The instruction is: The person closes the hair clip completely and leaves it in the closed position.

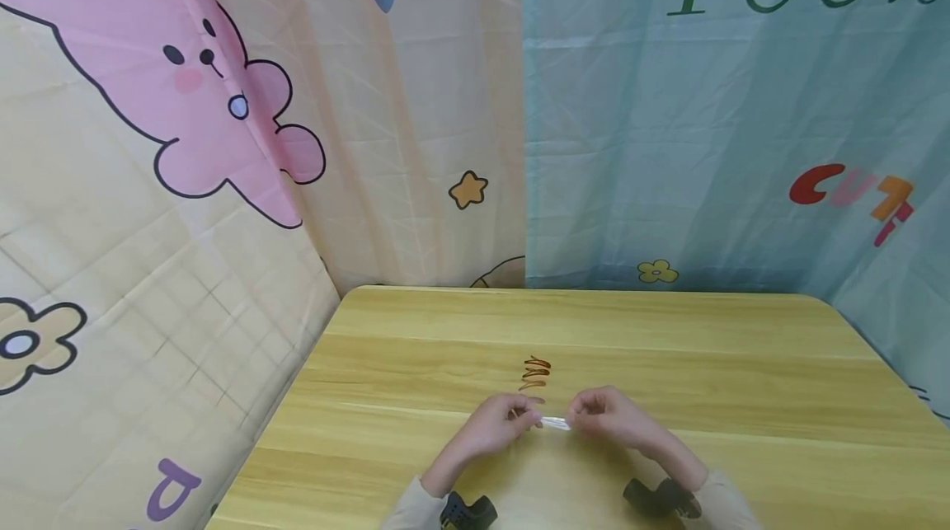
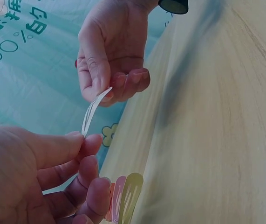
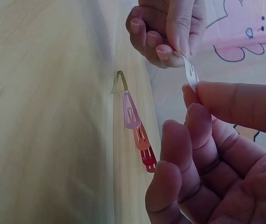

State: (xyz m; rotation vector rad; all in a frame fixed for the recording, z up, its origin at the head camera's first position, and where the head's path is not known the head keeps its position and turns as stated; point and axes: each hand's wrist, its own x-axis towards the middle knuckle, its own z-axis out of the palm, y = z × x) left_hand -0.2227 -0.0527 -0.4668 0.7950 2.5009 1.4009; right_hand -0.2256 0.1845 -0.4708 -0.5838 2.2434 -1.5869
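Between both hands is a white snap hair clip (image 1: 555, 423), held above the table. My left hand (image 1: 493, 424) pinches one end between thumb and forefinger. The other end sits between the thumb and fingertips of my right hand (image 1: 618, 419). In the left wrist view the clip (image 2: 94, 111) looks slightly bowed. Just beyond the hands, a row of hair clips lies on the table. The right wrist view shows an olive-green clip (image 3: 125, 84), a pink clip (image 3: 132, 115), an orange clip (image 3: 141, 138) and red at the row's end (image 3: 148, 158).
The wooden table (image 1: 668, 349) has rounded far corners. Printed curtains hang behind it and along its left side, with a pink cartoon animal (image 1: 185, 77) on one. A dark wrist camera (image 1: 467, 511) is strapped near each cuff.
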